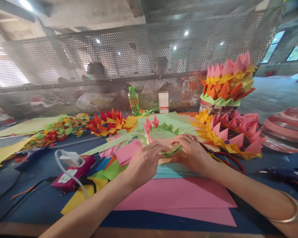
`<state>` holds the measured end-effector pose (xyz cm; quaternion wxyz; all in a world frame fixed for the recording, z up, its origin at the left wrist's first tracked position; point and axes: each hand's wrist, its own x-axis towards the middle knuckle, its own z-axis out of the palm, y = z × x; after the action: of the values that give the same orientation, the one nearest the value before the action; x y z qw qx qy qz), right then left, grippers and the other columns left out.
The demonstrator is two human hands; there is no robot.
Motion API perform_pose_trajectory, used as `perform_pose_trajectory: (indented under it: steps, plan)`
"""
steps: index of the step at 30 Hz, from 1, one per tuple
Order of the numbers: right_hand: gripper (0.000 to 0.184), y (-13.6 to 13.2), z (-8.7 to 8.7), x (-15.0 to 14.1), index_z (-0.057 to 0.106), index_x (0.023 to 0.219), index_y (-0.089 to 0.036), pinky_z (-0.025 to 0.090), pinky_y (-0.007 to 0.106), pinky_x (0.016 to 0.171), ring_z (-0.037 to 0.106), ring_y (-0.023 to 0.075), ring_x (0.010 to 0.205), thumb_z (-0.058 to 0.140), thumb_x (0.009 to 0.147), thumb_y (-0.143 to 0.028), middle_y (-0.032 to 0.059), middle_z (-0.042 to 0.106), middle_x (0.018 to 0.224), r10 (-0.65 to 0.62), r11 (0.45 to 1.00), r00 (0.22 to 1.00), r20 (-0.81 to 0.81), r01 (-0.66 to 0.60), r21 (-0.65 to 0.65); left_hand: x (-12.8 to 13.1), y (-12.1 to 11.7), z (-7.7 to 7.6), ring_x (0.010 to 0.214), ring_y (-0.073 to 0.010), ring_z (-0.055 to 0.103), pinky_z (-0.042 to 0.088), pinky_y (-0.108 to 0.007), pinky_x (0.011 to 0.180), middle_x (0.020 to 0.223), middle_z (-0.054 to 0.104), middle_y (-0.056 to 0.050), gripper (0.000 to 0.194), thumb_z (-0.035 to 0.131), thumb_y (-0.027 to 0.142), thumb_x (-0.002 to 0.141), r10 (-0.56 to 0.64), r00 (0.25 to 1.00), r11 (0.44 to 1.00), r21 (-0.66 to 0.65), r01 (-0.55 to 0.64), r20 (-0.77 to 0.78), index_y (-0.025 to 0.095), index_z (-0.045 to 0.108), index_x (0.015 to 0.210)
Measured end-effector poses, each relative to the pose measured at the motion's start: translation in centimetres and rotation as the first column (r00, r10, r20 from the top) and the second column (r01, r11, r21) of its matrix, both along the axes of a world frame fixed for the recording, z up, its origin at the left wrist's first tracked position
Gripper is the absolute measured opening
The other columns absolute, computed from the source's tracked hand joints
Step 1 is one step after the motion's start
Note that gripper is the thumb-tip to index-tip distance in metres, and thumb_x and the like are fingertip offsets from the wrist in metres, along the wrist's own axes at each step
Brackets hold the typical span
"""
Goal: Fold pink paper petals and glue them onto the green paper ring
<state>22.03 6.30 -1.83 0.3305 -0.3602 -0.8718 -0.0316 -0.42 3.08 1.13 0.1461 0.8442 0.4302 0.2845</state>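
So both hands are mid-desk [119, 223] with a small folded green paper piece [173, 151] between them. The left hand [145, 160] has its grip narrow on the left end, and the right hand [195, 154] pinches the other end, fingers curled over. The piece is a bit blurry, so I can't tell its exact folds. It's above some light blue sheets [173, 171], with big pink sheets [181, 195] nearer the wearer. Just past the fingers is a partial ring of pink and green paper points [170, 128]. Off to the right there's a tall tiered paper flower [227, 82], with pink and yellow pointed pieces [238, 135] in front of it. On the left, a magenta power strip [76, 173] has 1 white charger [73, 159] on it. A green-capped bottle [133, 100] stands near the mesh screen [139, 49], and 2 people are visible behind that.
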Motion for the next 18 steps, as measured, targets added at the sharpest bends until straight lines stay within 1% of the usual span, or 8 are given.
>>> perform_pose_trajectory:
  steps: [1, 3, 5, 6, 8, 11, 15, 18]
  plan:
    - [0.042, -0.2, 0.2, 0.1, 0.057, 0.113, -0.021, 0.036, 0.04, 0.093, 0.06, 0.0274, 0.11, 0.078, 0.085, -0.044, 0.0088, 0.068, 0.115, -0.003, 1.0, 1.0, -0.014, 0.003, 0.009, 0.1, -0.3, 0.1, 0.092, -0.0163, 0.066, 0.051, -0.026, 0.082, 0.104, 0.071, -0.004, 0.022, 0.055, 0.007, 0.092, 0.002, 0.998, 1.0, -0.031, -0.001, 0.057, 0.02, 0.07, 0.102]
    - [0.041, -0.5, 0.5, 0.2, 0.057, 0.113, -0.021, 0.036, 0.04, 0.093, 0.06, 0.0272, 0.109, 0.074, 0.087, -0.048, 0.0091, 0.068, 0.113, 0.001, 1.0, 0.999, -0.034, 0.0, 0.027, 0.4, -0.8, 0.1, 0.07, -0.0124, 0.062, 0.049, -0.022, 0.065, 0.084, 0.07, -0.001, 0.012, 0.062, 0.013, 0.089, 0.013, 0.989, 0.992, -0.126, 0.006, 0.15, 0.018, 0.072, 0.091]
    - [0.038, -0.8, 0.8, 0.1, 0.057, 0.111, -0.021, 0.036, 0.04, 0.093, 0.061, 0.0267, 0.106, 0.069, 0.091, -0.051, 0.0088, 0.069, 0.112, 0.019, 0.999, 0.999, -0.042, -0.017, 0.043, 0.9, -1.1, -0.1, 0.055, -0.0099, 0.054, 0.043, -0.019, 0.051, 0.07, 0.068, 0.001, 0.008, 0.067, 0.017, 0.085, 0.024, 0.975, 0.972, -0.234, 0.029, 0.22, 0.017, 0.074, 0.089]
    - [0.038, -0.9, 0.9, 0.1, 0.057, 0.111, -0.021, 0.035, 0.04, 0.093, 0.061, 0.0263, 0.105, 0.066, 0.092, -0.052, 0.0085, 0.069, 0.111, 0.029, 0.998, 0.999, -0.044, -0.027, 0.05, 1.1, -1.1, -0.2, 0.052, -0.0095, 0.054, 0.041, -0.018, 0.048, 0.068, 0.068, 0.001, 0.009, 0.068, 0.018, 0.083, 0.027, 0.968, 0.959, -0.28, 0.046, 0.251, 0.017, 0.075, 0.089]
    - [0.038, -1.1, 1.0, 0.0, 0.057, 0.109, -0.021, 0.035, 0.039, 0.092, 0.061, 0.0257, 0.103, 0.063, 0.094, -0.055, 0.0079, 0.069, 0.109, 0.045, 0.997, 0.998, -0.048, -0.042, 0.063, 1.3, -1.2, -0.6, 0.056, -0.0107, 0.059, 0.044, -0.018, 0.051, 0.071, 0.072, -0.001, 0.011, 0.068, 0.017, 0.082, 0.038, 0.948, 0.939, -0.336, 0.074, 0.316, 0.015, 0.076, 0.089]
    - [0.038, -1.4, 1.1, -0.1, 0.057, 0.108, -0.02, 0.035, 0.038, 0.091, 0.061, 0.0253, 0.1, 0.058, 0.096, -0.057, 0.0073, 0.069, 0.106, 0.051, 0.996, 0.997, -0.057, -0.047, 0.074, 1.5, -1.2, -0.8, 0.069, -0.0135, 0.066, 0.05, -0.021, 0.063, 0.082, 0.077, -0.004, 0.01, 0.066, 0.016, 0.081, 0.066, 0.915, 0.931, -0.355, 0.088, 0.399, 0.014, 0.076, 0.085]
    - [0.035, -1.6, 1.0, -0.2, 0.057, 0.106, -0.021, 0.034, 0.038, 0.089, 0.061, 0.0243, 0.099, 0.052, 0.1, -0.055, 0.0064, 0.07, 0.103, 0.052, 0.996, 0.997, -0.064, -0.047, 0.08, 1.4, -1.3, -0.6, 0.062, -0.0118, 0.059, 0.045, -0.02, 0.058, 0.069, 0.072, -0.002, 0.008, 0.069, 0.018, 0.078, 0.107, 0.894, 0.942, -0.333, 0.05, 0.436, 0.014, 0.073, 0.073]
    - [0.033, -1.6, 0.8, -0.1, 0.057, 0.106, -0.021, 0.035, 0.038, 0.09, 0.062, 0.0243, 0.1, 0.051, 0.101, -0.053, 0.0072, 0.07, 0.104, 0.065, 0.995, 0.996, -0.063, -0.059, 0.085, 1.2, -1.3, -0.4, 0.06, -0.0118, 0.056, 0.042, -0.021, 0.055, 0.065, 0.068, -0.002, 0.01, 0.072, 0.022, 0.078, 0.107, 0.899, 0.947, -0.319, 0.038, 0.424, 0.014, 0.073, 0.072]
